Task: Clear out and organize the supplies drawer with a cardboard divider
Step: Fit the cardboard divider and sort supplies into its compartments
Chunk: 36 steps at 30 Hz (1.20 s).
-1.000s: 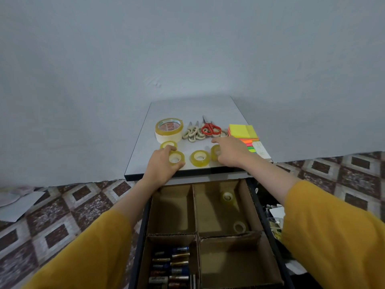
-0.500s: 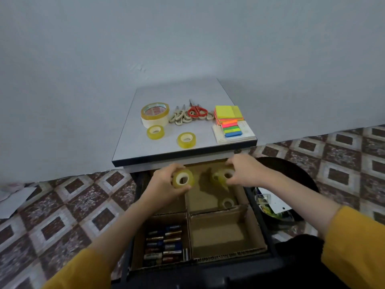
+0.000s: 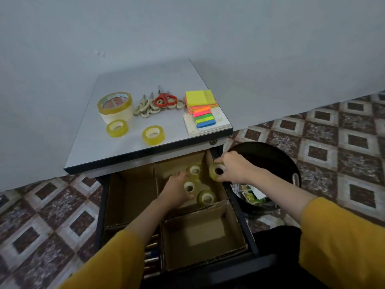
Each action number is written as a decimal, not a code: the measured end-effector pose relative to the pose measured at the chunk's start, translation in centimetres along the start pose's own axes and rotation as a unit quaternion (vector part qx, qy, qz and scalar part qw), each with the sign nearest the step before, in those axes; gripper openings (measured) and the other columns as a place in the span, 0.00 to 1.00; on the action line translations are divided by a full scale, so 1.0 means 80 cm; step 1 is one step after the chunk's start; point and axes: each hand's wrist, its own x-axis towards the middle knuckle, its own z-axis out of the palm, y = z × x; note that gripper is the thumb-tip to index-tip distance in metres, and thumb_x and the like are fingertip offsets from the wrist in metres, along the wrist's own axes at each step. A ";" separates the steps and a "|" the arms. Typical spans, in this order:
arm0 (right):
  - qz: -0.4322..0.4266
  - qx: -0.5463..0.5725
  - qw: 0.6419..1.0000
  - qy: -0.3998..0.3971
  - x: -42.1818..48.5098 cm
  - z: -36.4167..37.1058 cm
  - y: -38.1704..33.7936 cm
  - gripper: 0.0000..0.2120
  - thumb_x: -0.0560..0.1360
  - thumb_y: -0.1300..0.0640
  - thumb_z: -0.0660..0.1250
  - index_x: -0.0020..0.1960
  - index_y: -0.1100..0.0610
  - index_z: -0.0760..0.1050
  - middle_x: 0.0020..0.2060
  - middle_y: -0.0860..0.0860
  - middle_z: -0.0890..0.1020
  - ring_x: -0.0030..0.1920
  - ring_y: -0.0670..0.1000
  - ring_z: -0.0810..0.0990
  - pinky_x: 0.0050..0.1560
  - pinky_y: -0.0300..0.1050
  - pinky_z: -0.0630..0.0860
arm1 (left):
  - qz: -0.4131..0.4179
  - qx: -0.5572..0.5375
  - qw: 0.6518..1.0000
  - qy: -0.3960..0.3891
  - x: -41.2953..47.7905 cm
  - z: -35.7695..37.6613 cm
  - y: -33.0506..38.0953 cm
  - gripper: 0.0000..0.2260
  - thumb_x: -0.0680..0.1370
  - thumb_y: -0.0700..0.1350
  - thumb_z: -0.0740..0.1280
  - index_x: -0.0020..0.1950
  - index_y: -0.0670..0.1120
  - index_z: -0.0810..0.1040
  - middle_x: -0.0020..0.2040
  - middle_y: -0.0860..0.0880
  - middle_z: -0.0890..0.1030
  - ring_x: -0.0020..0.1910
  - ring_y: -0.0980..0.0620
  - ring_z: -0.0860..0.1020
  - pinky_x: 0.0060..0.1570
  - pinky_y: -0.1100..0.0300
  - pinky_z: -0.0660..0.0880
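The supplies drawer [image 3: 251,232] stands pulled out, lined with a cardboard divider [image 3: 159,197] that makes four compartments. Two small yellow tape rolls [image 3: 194,170] [image 3: 206,198] lie in the back right compartment. My left hand [image 3: 175,190] reaches into that compartment and grips a third tape roll [image 3: 189,187] low inside it. My right hand [image 3: 235,171] holds another tape roll [image 3: 217,172] at the compartment's right wall. On the cabinet top [image 3: 93,147] remain two small tape rolls [image 3: 117,127] [image 3: 153,134] and a large tape roll [image 3: 114,106].
Red scissors [image 3: 165,99], cream scissors [image 3: 145,106], sticky notes [image 3: 200,98], coloured flags [image 3: 204,117] and a white pad [image 3: 220,124] also lie on the cabinet top. Pens or batteries [image 3: 152,257] fill the front left compartment. A black bin [image 3: 270,161] stands right of the drawer.
Both hands have come down with their tape rolls into the back right compartment. The left roll now sits low among the other rolls; the right one is at the right wall.
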 end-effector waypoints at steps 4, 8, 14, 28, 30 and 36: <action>0.000 0.008 1.000 -0.001 0.007 0.003 0.005 0.31 0.71 0.55 0.72 0.71 0.61 0.66 0.65 0.57 0.73 0.62 0.55 0.74 0.58 0.42 0.70 | -0.001 0.027 1.000 -0.004 0.013 0.008 -0.010 0.29 0.70 0.44 0.73 0.68 0.46 0.67 0.66 0.46 0.71 0.65 0.48 0.70 0.65 0.54 0.70; -0.007 0.004 1.000 0.004 0.010 0.007 0.007 0.31 0.72 0.55 0.72 0.71 0.59 0.66 0.66 0.57 0.70 0.62 0.55 0.74 0.59 0.41 0.70 | 0.015 0.057 0.997 0.048 0.025 -0.001 -0.005 0.25 0.70 0.46 0.73 0.65 0.46 0.69 0.61 0.45 0.75 0.59 0.48 0.73 0.57 0.55 0.73; -0.020 -0.007 1.000 0.010 0.013 0.008 0.012 0.31 0.72 0.53 0.71 0.71 0.59 0.65 0.65 0.57 0.71 0.65 0.55 0.70 0.61 0.43 0.69 | 0.035 0.242 0.968 0.052 0.041 -0.017 -0.004 0.19 0.75 0.48 0.66 0.65 0.47 0.69 0.63 0.45 0.74 0.64 0.46 0.70 0.61 0.52 0.68; -0.015 0.008 1.000 0.008 0.012 0.009 0.008 0.30 0.71 0.56 0.73 0.69 0.60 0.68 0.64 0.58 0.73 0.61 0.56 0.76 0.60 0.44 0.74 | 0.083 0.396 0.914 0.027 0.026 -0.034 -0.016 0.12 0.79 0.48 0.58 0.59 0.48 0.74 0.60 0.48 0.76 0.62 0.48 0.69 0.63 0.53 0.63; -0.010 0.005 1.000 0.010 0.011 0.007 0.005 0.30 0.71 0.56 0.73 0.70 0.61 0.68 0.64 0.57 0.74 0.61 0.55 0.75 0.59 0.43 0.73 | 0.103 0.335 0.935 0.051 0.008 -0.045 -0.020 0.13 0.80 0.49 0.57 0.61 0.48 0.75 0.60 0.49 0.76 0.62 0.50 0.69 0.64 0.56 0.62; -0.015 -0.011 1.000 0.016 0.010 0.007 -0.001 0.13 0.70 0.55 0.72 0.54 0.58 0.79 0.54 0.56 0.77 0.50 0.52 0.76 0.44 0.37 0.72 | 0.179 0.190 0.948 0.182 -0.055 -0.085 -0.033 0.07 0.76 0.46 0.67 0.50 0.46 0.81 0.47 0.50 0.81 0.49 0.52 0.76 0.50 0.60 0.71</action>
